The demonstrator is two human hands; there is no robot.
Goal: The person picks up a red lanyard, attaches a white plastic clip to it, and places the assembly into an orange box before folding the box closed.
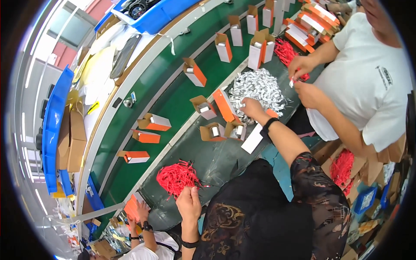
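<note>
My left hand (189,204) is closed with the thumb on top, beside a heap of red cords (177,178) on the dark work surface. A red cord (203,186) with a pale tip sticks out from its fingers. My right hand (253,108) reaches to the left edge of a pile of small white and silver strips (256,90). Its fingers are bent together at the pile, and what they pinch is too small to make out. Open orange and white boxes (224,106) stand beside it. A white box (252,139) lies below my right wrist.
A green conveyor belt (171,102) carries several open boxes past the work surface. On the right, a co-worker's hands (305,78) hold something small near more red cords (286,52). At lower left, another person's hands (142,212) touch an orange box (131,209). Stacked boxes (310,26) lie at the far end.
</note>
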